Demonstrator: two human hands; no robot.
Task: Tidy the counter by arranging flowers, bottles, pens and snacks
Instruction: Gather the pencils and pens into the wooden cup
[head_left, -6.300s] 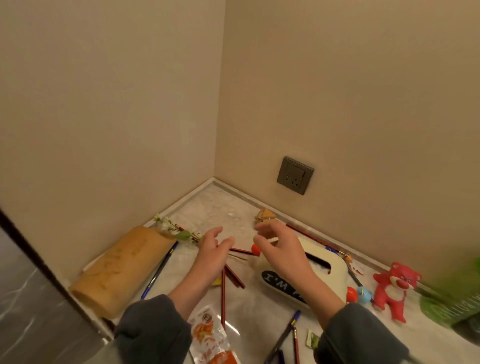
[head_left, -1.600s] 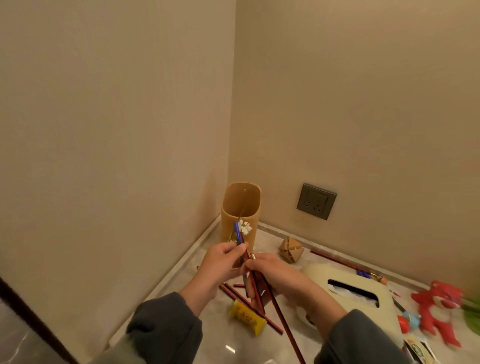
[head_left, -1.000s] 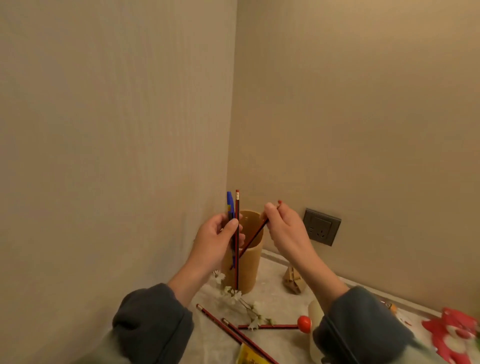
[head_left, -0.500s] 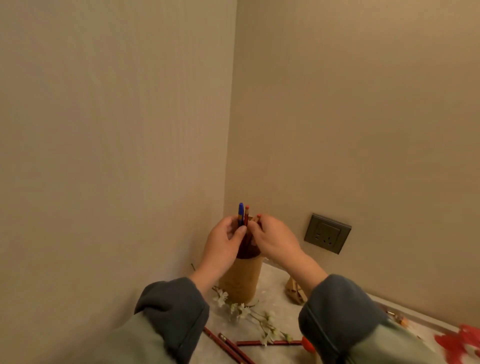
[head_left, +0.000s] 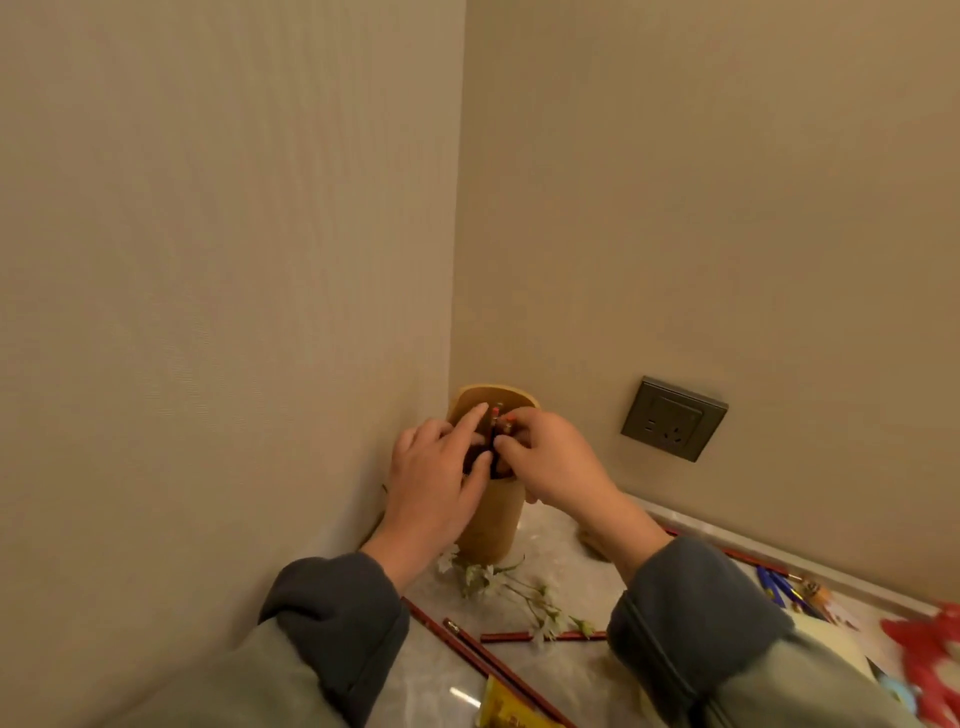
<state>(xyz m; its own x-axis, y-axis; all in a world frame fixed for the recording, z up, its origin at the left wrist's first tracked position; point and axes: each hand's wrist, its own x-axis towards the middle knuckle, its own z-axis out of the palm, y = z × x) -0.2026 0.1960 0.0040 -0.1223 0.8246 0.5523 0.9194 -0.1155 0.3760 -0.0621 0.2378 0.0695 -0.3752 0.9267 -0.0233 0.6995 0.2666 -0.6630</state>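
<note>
Both hands, left hand (head_left: 434, 483) and right hand (head_left: 553, 462), each grip pinching the pencils (head_left: 494, 423), seat them upright in the tan holder (head_left: 491, 519) at the worktop (head_left: 566, 540) corner, 12 o'clock.

My only view is head-worn, looking forward and down into the wall corner, close over the desk (head_left: 566, 540), with a wall socket (head_left: 674, 419) right of centre.
</note>
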